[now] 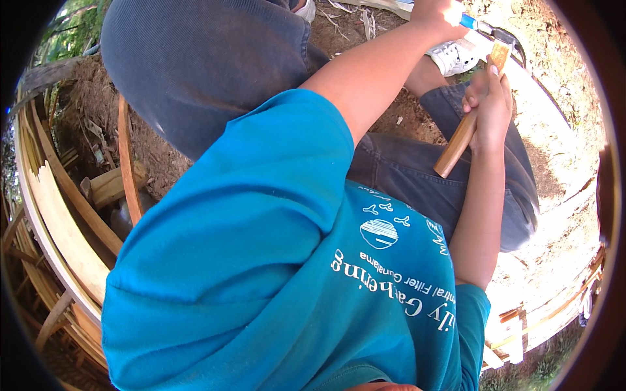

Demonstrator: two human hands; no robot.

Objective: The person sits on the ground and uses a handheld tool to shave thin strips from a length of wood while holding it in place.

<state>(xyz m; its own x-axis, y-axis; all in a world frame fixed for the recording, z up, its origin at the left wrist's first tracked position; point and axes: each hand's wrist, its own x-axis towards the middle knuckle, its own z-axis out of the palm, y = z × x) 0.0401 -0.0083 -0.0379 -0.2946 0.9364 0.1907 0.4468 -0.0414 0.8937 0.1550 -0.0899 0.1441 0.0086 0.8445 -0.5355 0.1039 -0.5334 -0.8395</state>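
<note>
- Nearest to the camera, a blue-green shirt (248,260) is seen, and beyond it dark grey trousers (195,65) over the bent knees.
- The right hand (490,104) is seen above the right thigh. Its grip is clenched around a hammer (460,140), high on the wooden handle and close to the head.
- The hammer is held in the air, tilted, with the free end of the handle pointing down toward the trousers and the dark metal head (508,40) pointing away from the body.
- The hammer is judged to be stiff and heavy at the head, with a smooth, dry wooden handle that is not slippery. With the hold so near the head, short and controlled taps are allowed; a hold lower on the handle would give more swing but less control.
- Further away, the left hand (438,12) is stretched out to the upper edge of the picture. Its grip is closed on a slim blue tool (468,21), of which only a short part is shown; its kind cannot be told. It is probably light and rigid.
- Just beside the hammer head, a white shoe (456,57) is placed on the bare earth (561,150).
- On the left side, curved wooden strips (65,221) are stacked on the ground, well apart from both hands.
</note>
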